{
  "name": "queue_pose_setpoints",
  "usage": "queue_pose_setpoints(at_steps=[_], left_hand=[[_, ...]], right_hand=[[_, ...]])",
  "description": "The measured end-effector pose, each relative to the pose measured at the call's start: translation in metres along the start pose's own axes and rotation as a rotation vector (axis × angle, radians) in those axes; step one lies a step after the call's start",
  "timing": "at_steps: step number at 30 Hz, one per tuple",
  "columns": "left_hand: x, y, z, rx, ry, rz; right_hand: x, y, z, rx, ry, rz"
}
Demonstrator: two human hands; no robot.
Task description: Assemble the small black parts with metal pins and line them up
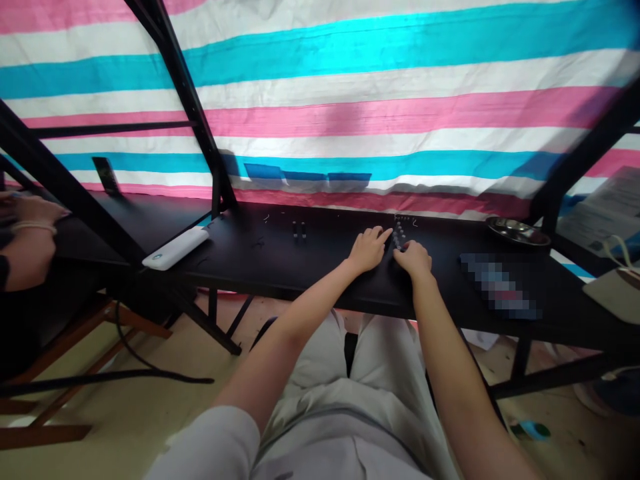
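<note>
Both my hands rest on a black table (280, 267). My left hand (367, 248) has its fingers curled, the forefinger reaching right to a small dark strip of little round parts (399, 235). My right hand (413, 257) lies just right of that strip, fingers bent down onto its near end. The strip lies between the two hands; what exactly the fingertips pinch is too small to make out. Two tiny dark pieces (299, 231) stand on the table to the left.
A white oblong device (175, 248) lies at the table's left. A metal dish (517, 232) sits at the right, a blurred patch (500, 285) before it. Black frame bars (185, 93) cross a striped cloth. Another person's hands (30, 220) work at far left.
</note>
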State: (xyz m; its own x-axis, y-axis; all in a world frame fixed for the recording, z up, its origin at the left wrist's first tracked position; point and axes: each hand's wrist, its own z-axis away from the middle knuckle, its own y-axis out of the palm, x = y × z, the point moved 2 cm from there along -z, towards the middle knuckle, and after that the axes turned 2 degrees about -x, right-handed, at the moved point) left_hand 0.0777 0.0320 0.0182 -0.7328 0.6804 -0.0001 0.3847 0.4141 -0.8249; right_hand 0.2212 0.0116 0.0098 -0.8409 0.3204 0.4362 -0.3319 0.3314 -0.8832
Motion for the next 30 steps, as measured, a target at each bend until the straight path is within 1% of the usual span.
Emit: queue_pose_setpoints(at_steps=[5, 8, 12, 17, 21, 23, 26, 28, 30], left_hand=[[0.003, 0.008, 0.004, 0.056, 0.109, -0.096], [0.003, 0.008, 0.003, 0.048, 0.136, -0.079], [0.002, 0.004, 0.001, 0.020, 0.152, -0.016], [0.000, 0.006, 0.000, 0.078, 0.154, 0.021], [0.002, 0.004, 0.000, 0.079, 0.134, 0.035], [0.006, -0.001, 0.001, 0.066, 0.108, 0.043], [0.017, -0.011, 0.007, 0.031, 0.082, 0.079], [0.027, -0.018, 0.014, -0.008, 0.057, 0.111], [0.038, -0.025, 0.023, -0.068, -0.010, 0.149]], right_hand=[[0.002, 0.003, 0.001, -0.011, -0.030, 0.043], [0.003, 0.004, 0.002, -0.031, -0.038, 0.052], [0.004, 0.005, 0.002, -0.051, -0.049, 0.050], [0.005, 0.008, 0.000, -0.063, -0.052, 0.066], [0.005, 0.009, -0.002, -0.058, -0.063, 0.083], [0.005, 0.009, -0.002, -0.053, -0.067, 0.090], [0.005, 0.010, -0.002, -0.049, -0.070, 0.094], [0.005, 0.010, -0.001, -0.051, -0.069, 0.092], [0.004, 0.010, -0.001, -0.050, -0.067, 0.084]])
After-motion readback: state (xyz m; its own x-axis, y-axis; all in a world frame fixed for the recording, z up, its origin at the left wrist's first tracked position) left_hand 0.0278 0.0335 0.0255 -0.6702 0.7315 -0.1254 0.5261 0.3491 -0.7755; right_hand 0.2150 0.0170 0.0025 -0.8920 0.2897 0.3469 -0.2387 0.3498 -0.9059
